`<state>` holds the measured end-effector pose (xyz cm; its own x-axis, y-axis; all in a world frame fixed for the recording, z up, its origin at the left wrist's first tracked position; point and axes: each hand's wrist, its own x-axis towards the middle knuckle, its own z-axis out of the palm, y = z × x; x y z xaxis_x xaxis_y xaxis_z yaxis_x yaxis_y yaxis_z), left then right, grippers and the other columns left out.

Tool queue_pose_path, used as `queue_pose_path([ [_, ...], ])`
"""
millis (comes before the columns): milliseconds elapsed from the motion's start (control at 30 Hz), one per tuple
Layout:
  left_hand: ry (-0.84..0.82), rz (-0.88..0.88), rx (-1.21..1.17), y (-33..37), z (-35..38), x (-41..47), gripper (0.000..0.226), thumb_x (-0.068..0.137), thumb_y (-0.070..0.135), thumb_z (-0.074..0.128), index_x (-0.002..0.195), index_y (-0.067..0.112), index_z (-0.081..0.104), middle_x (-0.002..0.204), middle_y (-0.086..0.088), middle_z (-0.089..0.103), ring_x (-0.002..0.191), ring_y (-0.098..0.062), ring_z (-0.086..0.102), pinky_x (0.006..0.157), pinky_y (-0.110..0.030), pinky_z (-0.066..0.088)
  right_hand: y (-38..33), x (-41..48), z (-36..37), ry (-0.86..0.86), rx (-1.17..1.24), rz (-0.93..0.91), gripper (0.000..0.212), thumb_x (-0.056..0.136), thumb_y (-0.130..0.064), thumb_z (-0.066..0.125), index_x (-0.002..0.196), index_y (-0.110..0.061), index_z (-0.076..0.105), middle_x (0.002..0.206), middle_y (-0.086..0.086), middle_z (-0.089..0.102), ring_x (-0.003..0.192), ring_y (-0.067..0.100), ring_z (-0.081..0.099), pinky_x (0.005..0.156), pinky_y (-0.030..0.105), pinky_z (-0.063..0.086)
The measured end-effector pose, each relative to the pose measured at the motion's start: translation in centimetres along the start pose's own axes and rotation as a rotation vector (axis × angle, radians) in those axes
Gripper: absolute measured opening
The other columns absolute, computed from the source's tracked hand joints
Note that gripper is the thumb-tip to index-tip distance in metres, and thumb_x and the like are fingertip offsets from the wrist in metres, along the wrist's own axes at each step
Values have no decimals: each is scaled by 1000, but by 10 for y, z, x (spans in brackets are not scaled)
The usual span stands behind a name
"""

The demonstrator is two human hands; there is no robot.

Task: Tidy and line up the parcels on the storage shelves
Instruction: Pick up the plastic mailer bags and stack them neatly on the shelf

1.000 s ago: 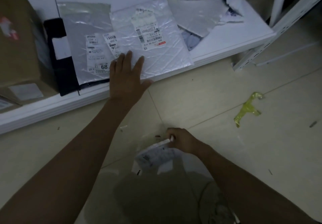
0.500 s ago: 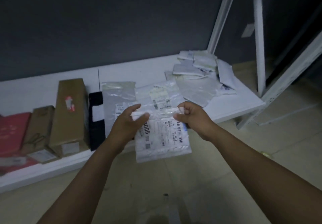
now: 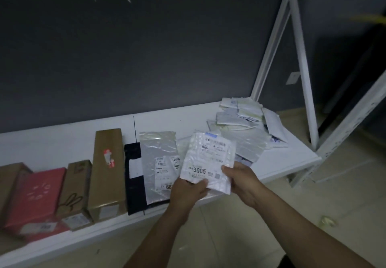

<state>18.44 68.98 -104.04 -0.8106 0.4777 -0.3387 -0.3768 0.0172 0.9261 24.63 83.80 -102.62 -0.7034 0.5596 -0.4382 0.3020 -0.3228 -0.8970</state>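
Note:
A small white plastic mailer (image 3: 208, 159) with a label reading 3005 hangs just above the front of the low white shelf (image 3: 62, 138). My left hand (image 3: 188, 192) grips its lower left corner, thumb on top. My right hand (image 3: 240, 178) holds its right edge. Under it, flat on the shelf, lie a silver mailer (image 3: 158, 159) and a black parcel (image 3: 133, 176). To their left several boxes stand in a row: a tall brown box (image 3: 107, 171), a smaller brown box (image 3: 76, 188) and a red box (image 3: 35, 196).
A loose heap of white and silver mailers (image 3: 244, 125) covers the shelf's right end. White shelf uprights (image 3: 300, 63) rise at the right. A dark wall backs the shelf. A scrap of yellowish plastic (image 3: 326, 221) lies on the tiled floor.
One second ago my right hand picked the mailer off the floor while my left pressed the shelf parcels. Since then both hands have lifted it and turned it label-up over the shelf.

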Motion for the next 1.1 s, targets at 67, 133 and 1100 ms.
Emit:
queue_pose_path([
  [67, 23, 64, 271, -6, -13, 6, 31, 81, 15, 76, 108, 8, 63, 94, -2, 71, 82, -20, 70, 71, -27, 57, -7, 1, -2, 173, -183, -71, 18, 93, -7, 56, 108, -9, 66, 103, 6, 71, 92, 27, 69, 88, 43, 55],
  [133, 94, 121, 423, -11, -28, 14, 37, 80, 17, 77, 112, 9, 61, 102, -5, 67, 87, -18, 65, 75, -19, 51, -12, 4, -9, 290, -314, -114, 14, 92, -8, 55, 103, -14, 63, 102, 6, 69, 91, 26, 66, 84, 37, 54],
  [1100, 936, 597, 563, 4, -62, 44, 20, 91, -1, 54, 106, 4, 65, 120, -13, 52, 98, -17, 52, 93, -27, 41, 40, 90, 5, 128, -1077, -273, 33, 88, -41, 59, 100, -11, 65, 101, 7, 65, 77, 17, 59, 59, 23, 36],
])
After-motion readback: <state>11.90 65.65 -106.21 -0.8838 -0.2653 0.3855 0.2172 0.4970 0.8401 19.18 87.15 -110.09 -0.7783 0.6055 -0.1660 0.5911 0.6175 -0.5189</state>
